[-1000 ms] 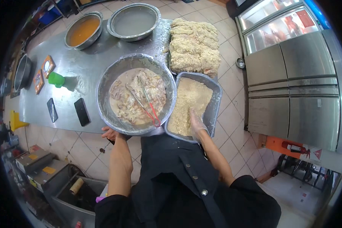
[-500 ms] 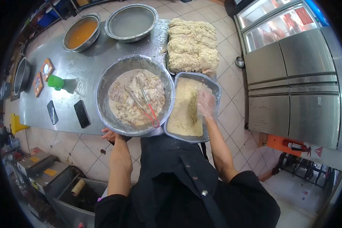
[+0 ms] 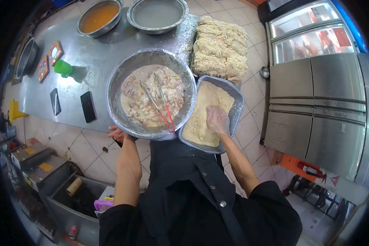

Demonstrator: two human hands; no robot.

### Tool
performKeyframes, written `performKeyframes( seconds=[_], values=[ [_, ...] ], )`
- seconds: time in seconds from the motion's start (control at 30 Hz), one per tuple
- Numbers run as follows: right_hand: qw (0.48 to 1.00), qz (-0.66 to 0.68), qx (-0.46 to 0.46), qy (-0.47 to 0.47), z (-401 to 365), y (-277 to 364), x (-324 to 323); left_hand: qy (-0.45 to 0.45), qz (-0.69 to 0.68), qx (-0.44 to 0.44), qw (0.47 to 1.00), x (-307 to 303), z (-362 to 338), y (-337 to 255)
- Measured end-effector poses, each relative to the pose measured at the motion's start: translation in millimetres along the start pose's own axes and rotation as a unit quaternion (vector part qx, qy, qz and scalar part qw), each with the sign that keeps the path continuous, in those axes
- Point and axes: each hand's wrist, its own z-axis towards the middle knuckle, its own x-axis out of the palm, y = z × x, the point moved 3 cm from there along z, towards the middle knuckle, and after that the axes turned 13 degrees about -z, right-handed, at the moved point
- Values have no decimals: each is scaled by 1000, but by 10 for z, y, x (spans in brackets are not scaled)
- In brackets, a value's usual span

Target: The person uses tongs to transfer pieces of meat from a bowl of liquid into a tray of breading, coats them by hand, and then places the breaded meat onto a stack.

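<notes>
While breading [image 3: 199, 125] lies beneath the unclenched, empty right hand [image 3: 218, 120], the left hand's [image 3: 118, 134] hold is unclear

The right grip [image 3: 218, 119] wore a thin, transparent glove [image 3: 222, 128], loose at its edge. A small dark item [image 3: 119, 144] showed just beside the left grip [image 3: 117, 134]; its nature could not be determined. Well behind both grips, wide black sleeves [image 3: 270, 205] left the forearms [image 3: 128, 176] bare. Between the sleeves, a dark apron-like garment [image 3: 174, 160] carried a diagonal band [image 3: 234, 224] with round metallic buttons [image 3: 222, 203].
</notes>
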Motion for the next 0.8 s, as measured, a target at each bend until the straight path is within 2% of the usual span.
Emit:
performKeyframes(
  seconds=[0.03,0.07,0.1,0.13,0.17,0.2,0.23,0.27,0.33,0.4,0.43,0.47,0.5,0.53,0.57,0.6,0.67,0.8],
  values=[
    [981,-15,45,187,218,133,-449,-3,0,0,1000,18,12,7],
    [925,-32,89,369,304,199,-629,-4,2,1,1000,23,29,21],
    [922,-33,85,377,240,78,-309,-7,4,4,1000,17,32,29],
    [968,-170,-18,181,196,-99,101,-11,5,4,1000,30,39,53],
    [948,-291,-120,-32,221,21,28,-15,7,4,1000,54,64,81],
    [948,-289,-127,-31,246,62,52,-21,10,5,1000,71,82,103],
    [995,-84,-34,-27,296,60,61,-25,11,6,1000,94,105,111],
    [990,126,60,-20,391,113,9,-24,11,-2,1000,74,128,136],
    [993,98,54,-47,382,23,159,6,34,3,999,-69,123,227],
    [992,71,26,-102,556,2,180,-42,18,1,999,47,55,100],
    [994,85,61,-32,394,-38,231,-97,11,18,995,66,30,72],
    [990,96,97,39,222,-65,251,-100,15,15,995,4,29,62],
    [990,95,95,42,116,-94,155,-59,9,7,998,-50,27,16],
    [986,57,44,152,49,-147,78,-17,1,-1,1000,-76,-2,-32],
    [966,18,-8,259,18,-213,24,-63,-4,19,998,-21,3,-6],
    [965,15,-10,260,43,-318,-24,-69,-4,18,997,-17,4,-2],
    [921,0,-152,360,66,-422,-40,-53,-2,9,999,-43,-21,-19],
    [886,4,-226,404,166,-439,-22,-24,-15,0,1000,-107,-45,-84]
  ],
)
